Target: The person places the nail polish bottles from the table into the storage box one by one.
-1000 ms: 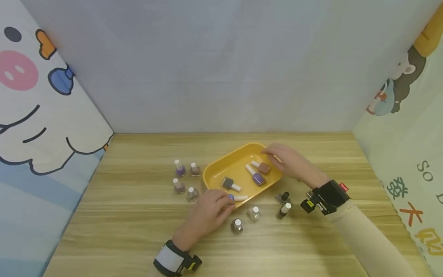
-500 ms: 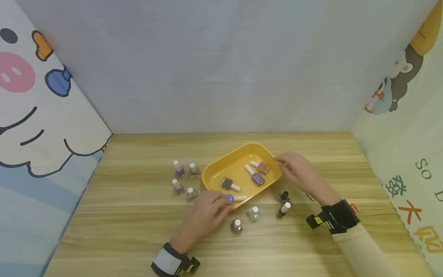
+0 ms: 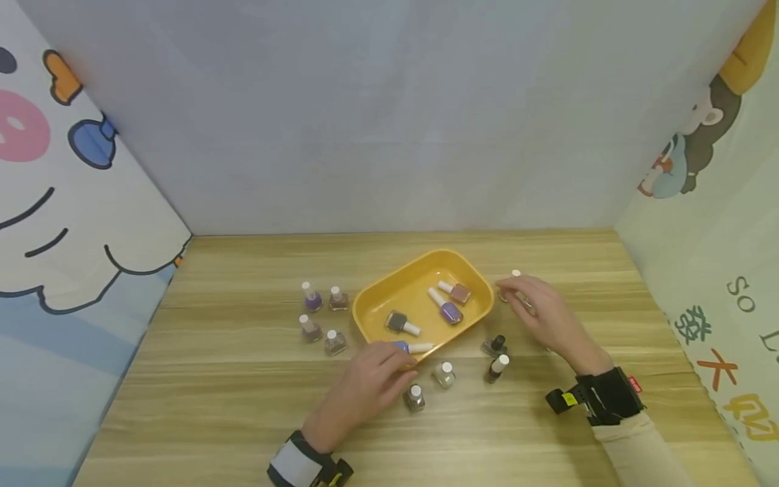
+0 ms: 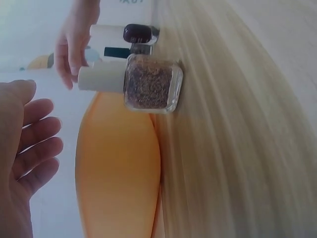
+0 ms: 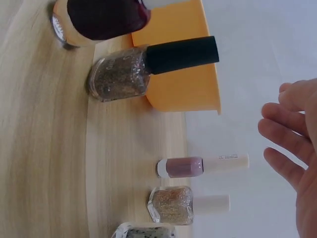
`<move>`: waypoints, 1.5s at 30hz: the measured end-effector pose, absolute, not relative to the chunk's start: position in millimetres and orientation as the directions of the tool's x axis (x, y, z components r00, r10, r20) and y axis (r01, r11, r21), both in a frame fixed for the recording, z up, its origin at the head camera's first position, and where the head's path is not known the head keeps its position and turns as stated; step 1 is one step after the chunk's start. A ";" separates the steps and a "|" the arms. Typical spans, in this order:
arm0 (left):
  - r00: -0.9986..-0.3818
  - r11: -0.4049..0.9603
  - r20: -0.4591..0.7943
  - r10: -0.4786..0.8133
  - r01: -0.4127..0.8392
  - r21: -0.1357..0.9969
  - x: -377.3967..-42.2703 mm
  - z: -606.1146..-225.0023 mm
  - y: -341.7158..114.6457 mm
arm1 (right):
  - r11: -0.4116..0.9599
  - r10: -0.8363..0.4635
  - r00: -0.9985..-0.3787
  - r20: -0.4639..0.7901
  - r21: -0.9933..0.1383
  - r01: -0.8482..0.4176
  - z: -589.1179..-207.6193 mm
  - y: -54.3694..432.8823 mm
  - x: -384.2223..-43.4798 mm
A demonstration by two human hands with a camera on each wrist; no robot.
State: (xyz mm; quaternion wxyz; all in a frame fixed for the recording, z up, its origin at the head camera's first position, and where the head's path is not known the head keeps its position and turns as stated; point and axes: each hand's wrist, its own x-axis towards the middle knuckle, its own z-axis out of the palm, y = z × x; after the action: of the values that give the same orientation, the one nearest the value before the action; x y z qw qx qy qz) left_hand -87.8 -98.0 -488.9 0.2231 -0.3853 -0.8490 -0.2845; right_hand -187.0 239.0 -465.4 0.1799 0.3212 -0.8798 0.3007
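The left hand [image 3: 368, 379] hides part of a blue bottle [image 3: 414, 348] at the near rim of the tray [image 3: 389, 297]. Beyond the tray's right end, the right hand [image 3: 550, 328] partly covers other bottles. The worktop's [image 3: 243, 406] near edge falls outside the head view. From the right wrist, a dark red bottle [image 5: 106, 17] is cut off above; cap print [image 5: 228, 157] is too small to read.

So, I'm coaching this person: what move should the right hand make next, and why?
Probably lower the right hand and pinch the mauve bottle by its white cap: the fingers look empty, and that bottle stands beside the yellow tray, where others lie.
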 end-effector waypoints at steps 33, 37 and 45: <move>-0.582 0.514 0.430 0.690 0.813 0.273 -69.0 -498.6 -89.0 | 0.587 -0.508 -0.690 0.515 -0.380 -0.715 -469.2 235.1 -187.6; -0.609 0.537 0.389 0.692 0.793 0.286 -67.7 -498.4 -88.2 | 0.591 -0.504 -0.698 0.508 -0.386 -0.708 -470.7 234.1 -186.9; -0.575 0.521 0.394 0.717 0.818 0.245 -68.4 -498.7 -88.8 | 0.597 -0.502 -0.713 0.490 -0.400 -0.695 -470.8 232.8 -186.1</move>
State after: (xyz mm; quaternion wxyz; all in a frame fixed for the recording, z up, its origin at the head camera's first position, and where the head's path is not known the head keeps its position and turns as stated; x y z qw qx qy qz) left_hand -68.4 -88.8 -498.7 0.1224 -0.4444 -0.8634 -0.2050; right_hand -186.1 232.8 -470.8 0.1657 0.3408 -0.8781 0.2921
